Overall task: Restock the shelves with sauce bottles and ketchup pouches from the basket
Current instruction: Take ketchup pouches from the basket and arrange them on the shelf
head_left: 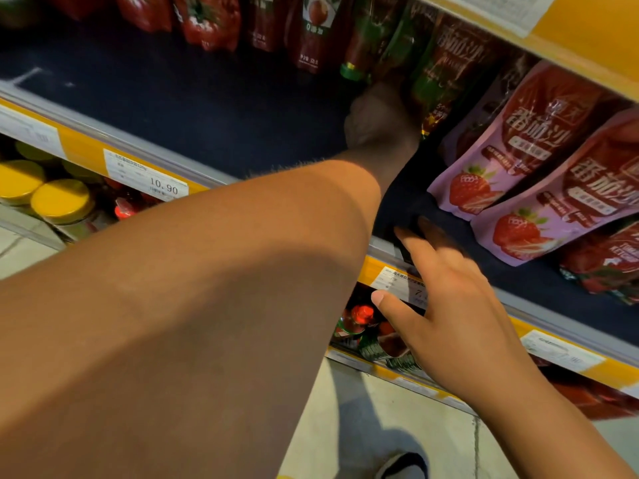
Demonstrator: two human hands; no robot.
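Observation:
My left hand point(380, 121) reaches deep into the dark blue shelf point(193, 108) and grips the lower end of a dark red and green ketchup pouch point(437, 74) standing in the back row; its fingers are hidden in shadow. Just left of it stands a sauce bottle with a green cap point(358, 57). My right hand point(449, 299) is open, fingers spread, at the shelf's front rail, holding nothing. Pink ketchup pouches point(501, 157) lie leaning at the right. The basket is out of view.
More red pouches point(207, 19) line the shelf's back. The yellow edge of the upper shelf point(587, 36) hangs over the right. On the lower shelf stand yellow-lidded jars point(62, 198) and red-capped bottles point(361, 318). A price tag point(148, 174) reads 10.90.

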